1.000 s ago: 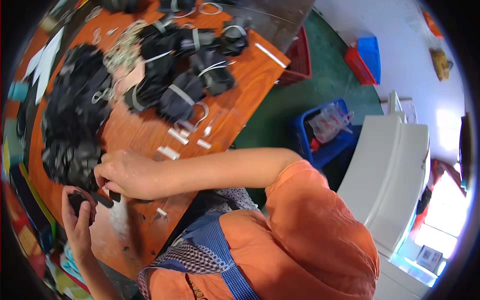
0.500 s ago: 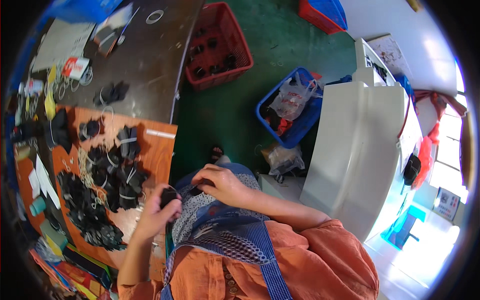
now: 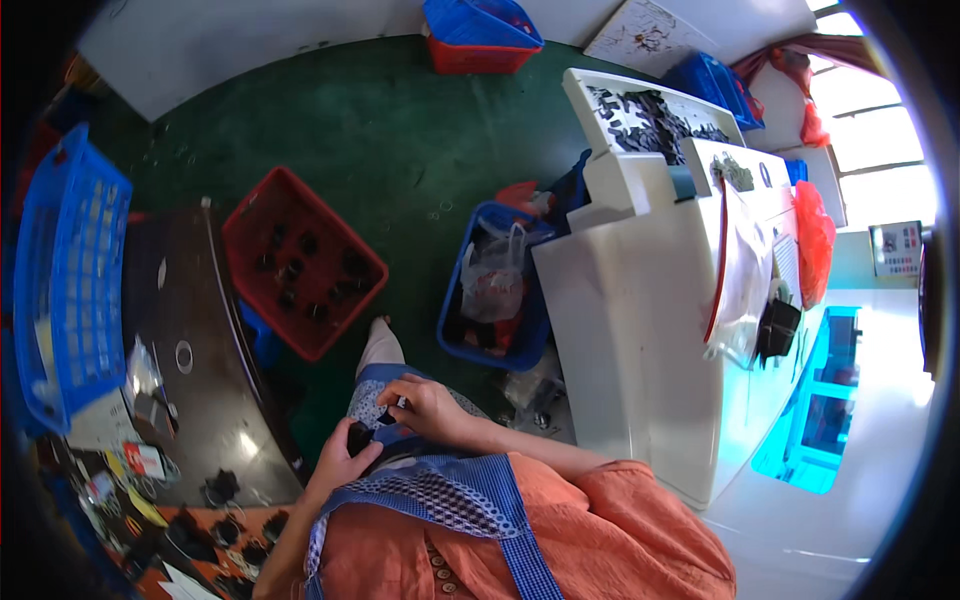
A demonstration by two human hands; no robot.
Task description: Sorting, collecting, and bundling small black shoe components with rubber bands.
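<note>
Both hands are together over my lap, above a blue checked apron (image 3: 440, 495). My left hand (image 3: 338, 462) is cupped around a small black part (image 3: 360, 438). My right hand (image 3: 425, 405) curls over the same part from the right and pinches it with its fingertips. Orange sleeves cover both my arms. How the part is shaped is hidden by my fingers.
A red crate (image 3: 352, 250) with several black parts stands on the green floor ahead. A blue crate (image 3: 470, 215) with plastic bags is beside a white machine (image 3: 640, 320). A dark table (image 3: 195, 340) and a blue basket (image 3: 60, 290) are on the left. More black parts (image 3: 215, 525) lie on an orange table.
The view has swung from the orange table to the floor and lap. Both hands came off the table and now hold a small black part over my lap.
</note>
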